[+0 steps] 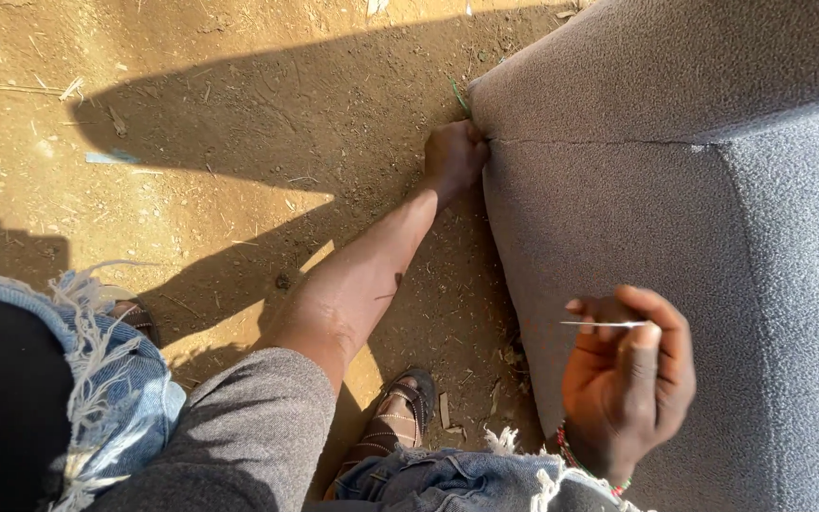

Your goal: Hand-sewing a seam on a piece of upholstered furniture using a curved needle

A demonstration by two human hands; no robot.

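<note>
Grey upholstered cushion, cut off at frame edge. Left hand pinched its seam, fingertips hidden. Right hand, grip clamped on thin needle; thread indiscernible.

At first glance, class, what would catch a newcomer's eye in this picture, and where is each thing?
The big grey upholstered piece fills the right side, standing on dusty brown ground. The left hand reaches out to pinch its seam at top centre, while the right hand, lower right, holds a thin pale needle between its fingers. Frayed denim and a sandalled foot show along the bottom.
</note>
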